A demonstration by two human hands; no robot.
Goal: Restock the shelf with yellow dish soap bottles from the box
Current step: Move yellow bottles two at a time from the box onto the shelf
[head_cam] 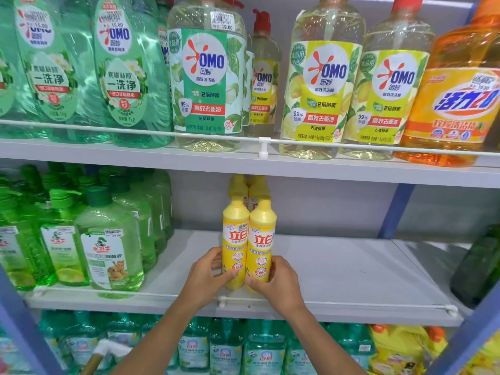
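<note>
Two yellow dish soap bottles stand upright side by side near the front of the middle shelf (338,269). My left hand (207,276) grips the left bottle (236,239) low on its side. My right hand (273,280) grips the right bottle (262,239) near its base. Two more yellow bottles (250,190) stand right behind them, mostly hidden. The box is not in view.
Green soap bottles (108,247) fill the shelf's left part. A dark green bottle (476,266) stands at the far right. A thin white rail (338,303) runs along the shelf's front edge. Large bottles line the shelf above; teal bottles stand on the shelf below.
</note>
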